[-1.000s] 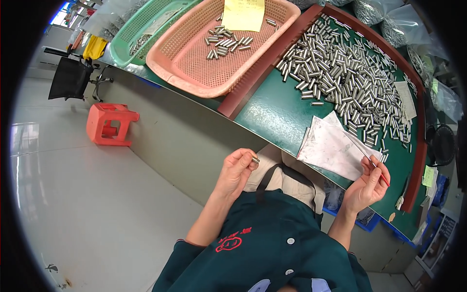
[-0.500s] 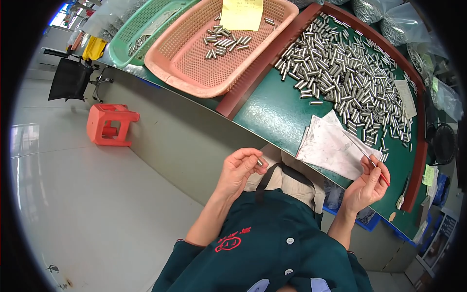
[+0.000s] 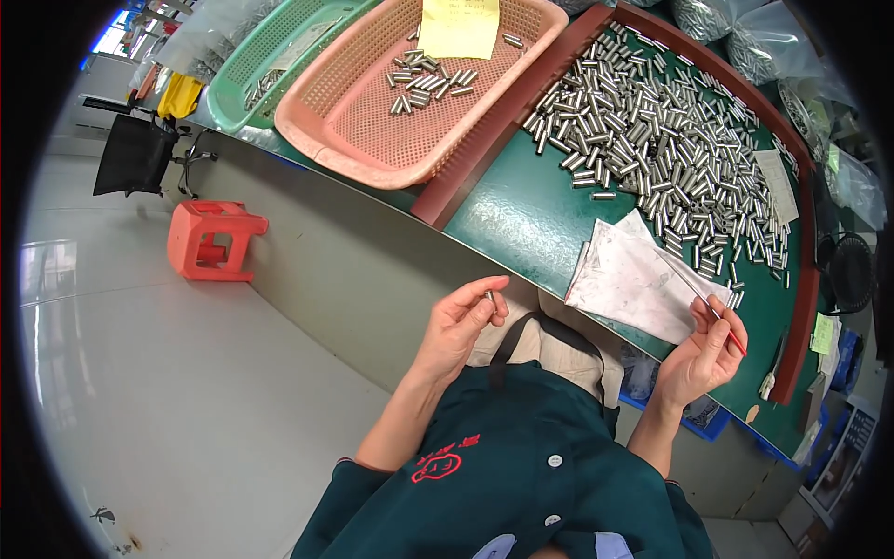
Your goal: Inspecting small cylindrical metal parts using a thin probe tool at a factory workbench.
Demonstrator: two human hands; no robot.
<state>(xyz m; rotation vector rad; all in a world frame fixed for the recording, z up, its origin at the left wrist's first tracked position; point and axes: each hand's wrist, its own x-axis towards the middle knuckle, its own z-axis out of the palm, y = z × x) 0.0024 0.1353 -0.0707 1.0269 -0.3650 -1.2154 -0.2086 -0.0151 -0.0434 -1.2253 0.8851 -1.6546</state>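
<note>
My left hand (image 3: 456, 324) is closed in front of the table edge, pinching a small shiny metal cylinder (image 3: 490, 295) between thumb and fingers. Over the table's near right side, my right hand (image 3: 705, 349) grips a slim metal tool with a red end (image 3: 715, 315); its thin shaft points up and left across a stained white cloth (image 3: 633, 279). Which kind of tool it is, I cannot tell. Beyond the cloth lies a large heap of metal cylinders (image 3: 666, 140) on the green tabletop (image 3: 517, 219).
A pink basket (image 3: 372, 172) with several cylinders and a yellow note (image 3: 459, 26) stands left of the brown wooden rim (image 3: 466, 172). Beside it is a green basket (image 3: 223, 98). A red stool (image 3: 209, 240) and a black chair (image 3: 135, 154) stand on the floor at left.
My left fingers have turned the cylinder, so it now shows more end-on, and the index finger is straighter. The right hand has hardly moved.
</note>
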